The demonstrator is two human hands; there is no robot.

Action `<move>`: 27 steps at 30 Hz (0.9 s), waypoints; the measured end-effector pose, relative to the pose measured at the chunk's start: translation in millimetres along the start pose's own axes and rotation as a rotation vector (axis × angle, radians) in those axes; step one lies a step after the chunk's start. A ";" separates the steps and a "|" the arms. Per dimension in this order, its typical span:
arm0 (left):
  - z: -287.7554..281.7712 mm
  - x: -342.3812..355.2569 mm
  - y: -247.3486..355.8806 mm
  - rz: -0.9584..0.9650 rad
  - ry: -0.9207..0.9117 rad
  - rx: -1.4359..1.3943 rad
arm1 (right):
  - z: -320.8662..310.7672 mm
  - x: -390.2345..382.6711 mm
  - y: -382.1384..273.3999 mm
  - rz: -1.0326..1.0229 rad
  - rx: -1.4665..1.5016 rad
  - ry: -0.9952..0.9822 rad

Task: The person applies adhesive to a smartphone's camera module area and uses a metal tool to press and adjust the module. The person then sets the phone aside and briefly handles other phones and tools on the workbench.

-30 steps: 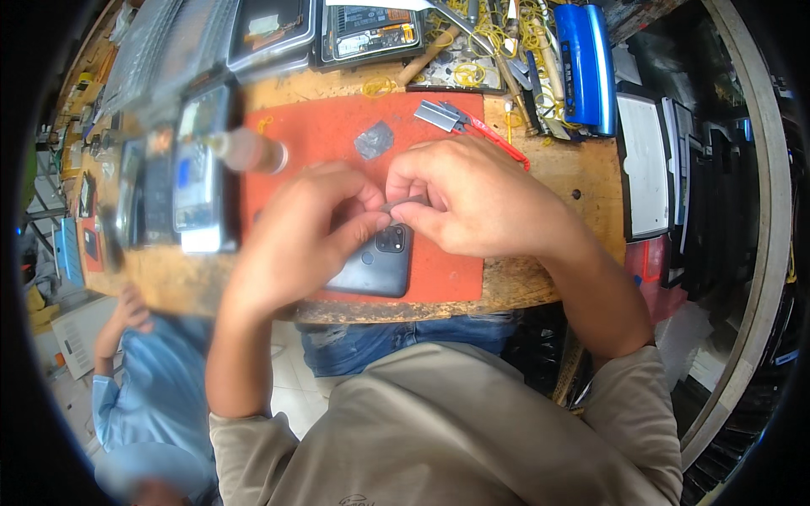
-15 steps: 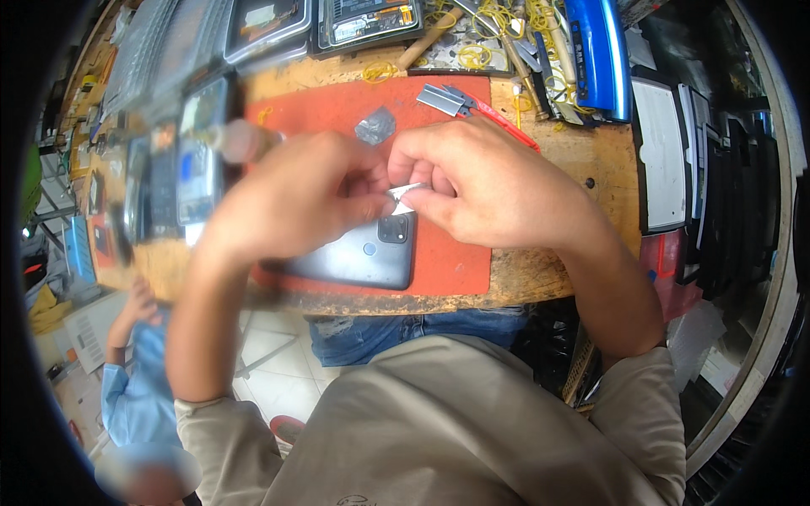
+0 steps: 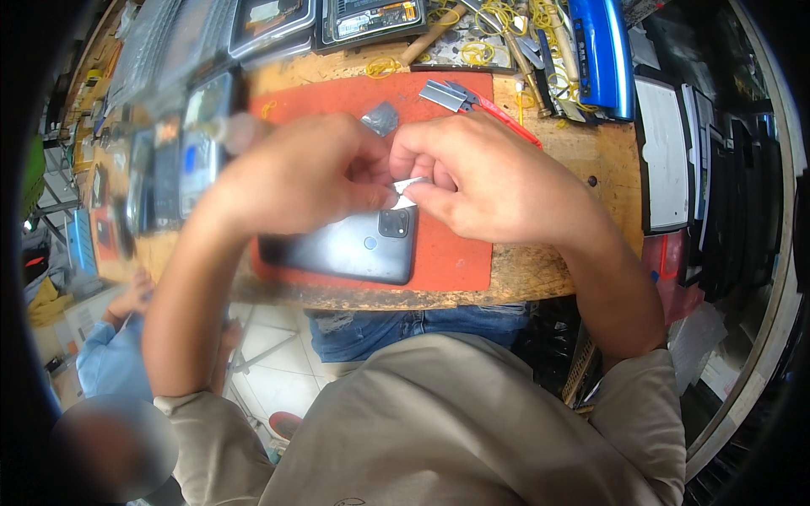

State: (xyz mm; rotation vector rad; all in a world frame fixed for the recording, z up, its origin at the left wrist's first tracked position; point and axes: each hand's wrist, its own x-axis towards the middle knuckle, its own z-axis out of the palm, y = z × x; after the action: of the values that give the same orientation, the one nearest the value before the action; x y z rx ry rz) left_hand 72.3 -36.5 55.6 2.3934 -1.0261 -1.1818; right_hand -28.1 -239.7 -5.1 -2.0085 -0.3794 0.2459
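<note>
Just beyond the camera corner of a dark smartphone, I can see a small white piece (image 3: 406, 195) pinched between the person's two hands. The left hand (image 3: 316, 177) has it by the left end, thumb and fingertips drawn together, somewhat blurred; the right hand (image 3: 468, 181) grips the other end between thumb and curled forefinger. What the piece is, I can't make out. Nearer the person, the smartphone (image 3: 342, 253) lies back up, its camera block and round sensor at the right, its far left part hidden by the left hand. It rests on an orange-red mat (image 3: 462, 253) spread over the worn wooden surface (image 3: 540, 282). On the mat's far side there's a crumpled grey plastic scrap (image 3: 381, 118), and to its right a red-handled tool (image 3: 504, 121). Farther right, yellow bands (image 3: 477, 54) tangle among tools beside a glossy blue case (image 3: 601, 63). Over on the left, a blurred bottle (image 3: 245, 131) stands near some phones (image 3: 202, 118), and someone in a light blue shirt (image 3: 114, 358) is close by.
</note>
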 end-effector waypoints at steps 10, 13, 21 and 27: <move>-3.6 9.5 -7.2 0.021 -0.028 -0.046 | -3.6 0.8 -6.9 0.069 0.003 -0.007; -5.1 12.3 -7.8 0.000 -0.054 -0.068 | -3.7 1.6 -7.8 0.064 0.002 -0.007; -7.1 14.1 -6.8 -0.020 -0.094 -0.093 | -3.6 0.4 -5.8 0.048 -0.001 -0.008; -6.8 14.2 -4.5 -0.054 -0.100 -0.091 | -0.6 0.4 -2.1 -0.006 -0.035 0.016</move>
State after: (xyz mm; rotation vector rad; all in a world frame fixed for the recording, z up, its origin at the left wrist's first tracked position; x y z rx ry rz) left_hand 85.6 -43.7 49.2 2.3260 -0.9212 -1.3489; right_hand -27.8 -239.1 -3.0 -2.0421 -0.3812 0.2206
